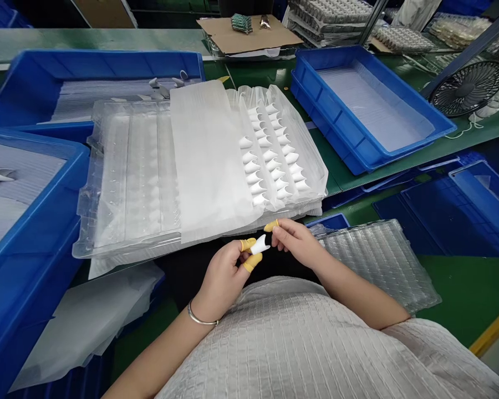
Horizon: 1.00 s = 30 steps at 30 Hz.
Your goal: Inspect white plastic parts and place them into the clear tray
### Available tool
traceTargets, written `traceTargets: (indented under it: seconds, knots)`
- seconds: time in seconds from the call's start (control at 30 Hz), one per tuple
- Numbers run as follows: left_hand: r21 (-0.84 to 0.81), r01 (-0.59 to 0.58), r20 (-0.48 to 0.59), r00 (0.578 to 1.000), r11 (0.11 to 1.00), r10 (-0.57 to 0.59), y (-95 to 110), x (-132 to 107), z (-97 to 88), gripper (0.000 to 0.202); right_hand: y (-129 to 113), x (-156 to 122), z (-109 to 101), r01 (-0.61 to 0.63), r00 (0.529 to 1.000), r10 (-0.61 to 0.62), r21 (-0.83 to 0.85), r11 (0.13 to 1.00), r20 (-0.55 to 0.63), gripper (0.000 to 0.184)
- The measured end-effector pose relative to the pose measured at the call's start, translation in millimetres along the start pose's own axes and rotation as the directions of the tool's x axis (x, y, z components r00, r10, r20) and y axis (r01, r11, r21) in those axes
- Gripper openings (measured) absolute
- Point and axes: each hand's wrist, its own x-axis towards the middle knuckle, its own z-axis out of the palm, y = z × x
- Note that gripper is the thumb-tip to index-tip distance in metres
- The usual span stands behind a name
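I take twelve o'clock as straight ahead of the person's hands. The left hand (pixel 228 266) grasps a small white piece (pixel 259 245) between thumb and forefinger, both in yellow finger covers (pixel 253 261); its other fingers are mostly hidden behind. The right hand (pixel 293 239) is just beside the piece, with its fingers bent; whether they pinch something, I cannot tell.

Toward eleven o'clock, a white sheet (pixel 210 166) hides the middle of a clear tray (pixel 83 221), and only at twelve o'clock do the rows of similar pieces (pixel 270 163) show openly. The tray's left part looks milky, so its contents are hard to make out.

At nine o'clock a blue bin (pixel 45 244) is cut off by the edge of my sight. Another bin (pixel 108 62), toward ten to eleven, is partly blocked by the tray. The right forearm covers a corner of some clear plastic trays (pixel 378 260) at three o'clock. Toward one o'clock stands a lined blue crate (pixel 341 136), and at two, a black fan (pixel 469 88).
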Motion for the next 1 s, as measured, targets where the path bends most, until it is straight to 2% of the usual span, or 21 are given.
traceTargets:
  seconds: [0.13, 0.23, 0.33, 0.5, 0.6, 0.7, 0.8, 0.93, 1.0]
  knots:
    - [0.008, -0.047, 0.015, 0.999, 0.999, 0.046, 0.2, 0.3, -0.6, 0.007, 2.9, 3.2, 2.4, -0.083, 0.982, 0.073, 0.055, 0.995, 0.173, 0.037]
    - [-0.065, 0.001, 0.028, 1.000, 0.998, 0.001, -1.9, -0.8, 0.2, 0.009, 2.3, 2.5, 4.4, -0.065, 0.976, 0.035, 0.138, 0.988, 0.213, 0.031]
    - [-0.155, 0.067, 0.043, 0.997, 0.986, -0.061, -5.5, -2.7, 1.5, 0.018, -1.0, -0.8, 2.7, 0.028, 0.981, -0.057, 0.156, 0.987, 0.185, 0.027]
    - [-0.219, 0.124, 0.058, 0.992, 0.968, -0.114, -7.2, -4.3, 2.6, 0.020, -3.2, -5.6, -3.9, 0.231, 0.964, -0.217, -0.075, 0.970, 0.150, 0.030]
    - [-0.229, 0.132, 0.049, 0.991, 0.964, -0.124, -5.3, -4.2, 2.4, 0.019, 3.0, -3.8, -4.5, 0.180, 0.971, -0.178, 0.000, 0.984, 0.161, 0.041]
    - [-0.240, 0.149, 0.044, 0.989, 0.959, -0.143, -3.6, -3.7, 2.1, 0.019, 7.1, -2.1, -0.8, 0.114, 0.981, -0.122, 0.061, 0.992, 0.151, 0.040]
    - [-0.261, 0.183, 0.062, 0.983, 0.948, -0.173, -2.2, -2.7, 2.2, 0.022, 2.4, -3.6, 5.4, 0.153, 0.985, -0.147, -0.059, 0.986, 0.094, 0.037]
    - [-0.317, 0.223, 0.099, 0.975, 0.922, -0.201, 0.3, -1.6, 2.8, 0.021, -6.4, -4.5, 10.0, 0.238, 0.971, -0.229, -0.270, 0.933, 0.066, 0.018]
    - [-0.377, 0.252, 0.122, 0.967, 0.891, -0.222, 1.9, -1.2, 2.9, 0.020, -5.9, -2.0, 8.9, 0.217, 0.976, -0.211, -0.241, 0.946, 0.054, 0.028]
